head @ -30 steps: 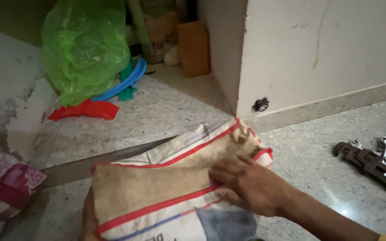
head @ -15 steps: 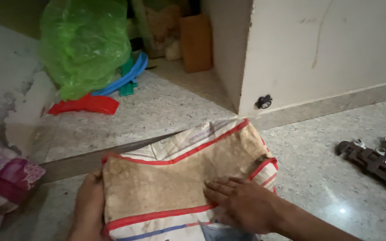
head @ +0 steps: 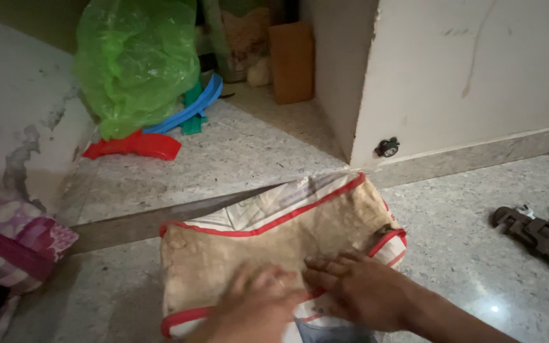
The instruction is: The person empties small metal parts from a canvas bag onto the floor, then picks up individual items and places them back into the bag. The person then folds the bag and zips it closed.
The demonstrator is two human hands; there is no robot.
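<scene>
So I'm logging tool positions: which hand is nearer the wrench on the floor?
Right. The right hand presses on the sack, on the side toward the wrench; the left hand lies farther away across the sack.

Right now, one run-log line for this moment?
left hand: flat on sack | right hand: flat on sack | sack: on floor | wrench: right, untouched

My left hand (head: 255,305) is smeared by motion, so I can't make out its fingers, and its wrist runs off the bottom edge. The sack (head: 274,248) is cut off there too, partly covered by both hands. The wrench (head: 538,235) leaves the right edge. The green bag (head: 136,63) hides what's behind it.
</scene>
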